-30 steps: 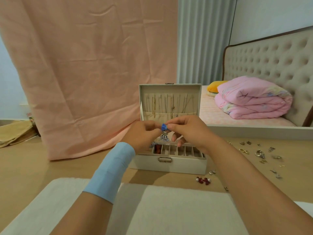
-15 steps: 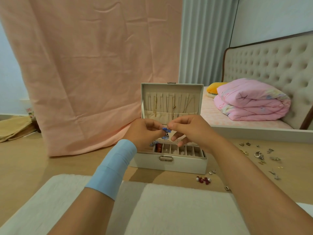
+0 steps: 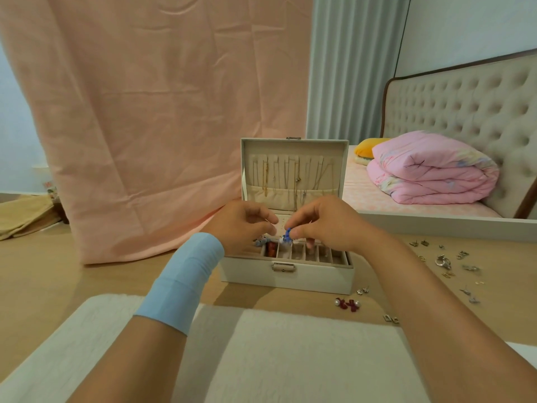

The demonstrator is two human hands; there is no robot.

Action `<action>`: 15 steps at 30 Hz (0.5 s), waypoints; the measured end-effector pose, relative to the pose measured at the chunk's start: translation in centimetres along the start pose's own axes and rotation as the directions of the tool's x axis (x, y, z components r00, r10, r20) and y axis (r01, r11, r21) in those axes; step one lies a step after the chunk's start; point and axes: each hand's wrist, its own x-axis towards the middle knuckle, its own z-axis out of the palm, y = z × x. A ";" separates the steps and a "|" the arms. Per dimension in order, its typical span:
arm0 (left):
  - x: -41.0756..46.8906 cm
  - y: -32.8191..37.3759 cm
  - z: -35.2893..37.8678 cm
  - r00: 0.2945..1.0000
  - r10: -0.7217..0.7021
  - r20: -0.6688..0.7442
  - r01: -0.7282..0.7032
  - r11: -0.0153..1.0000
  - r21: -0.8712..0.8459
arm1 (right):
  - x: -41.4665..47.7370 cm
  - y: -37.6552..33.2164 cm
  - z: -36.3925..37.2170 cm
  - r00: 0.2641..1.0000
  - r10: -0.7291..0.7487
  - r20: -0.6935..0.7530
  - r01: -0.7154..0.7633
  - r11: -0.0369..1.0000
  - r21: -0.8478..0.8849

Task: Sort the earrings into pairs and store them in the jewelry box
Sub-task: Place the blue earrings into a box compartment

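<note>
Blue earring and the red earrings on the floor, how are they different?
The blue earring is blue; the red earrings are dark red with white beads. The blue earring is pinched in the right hand above the jewelry box; the red earrings lie on the floor by its right corner. The blue earring is one piece; the red earrings are two together. Both are small and not yet stored.
</note>
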 end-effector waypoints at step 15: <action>0.4 -1.5 0.2 0.996 -0.083 -0.022 0.083 0.862 0.500 | 0.6 -0.6 1.9 0.991 -0.082 0.109 0.127 0.846 -0.518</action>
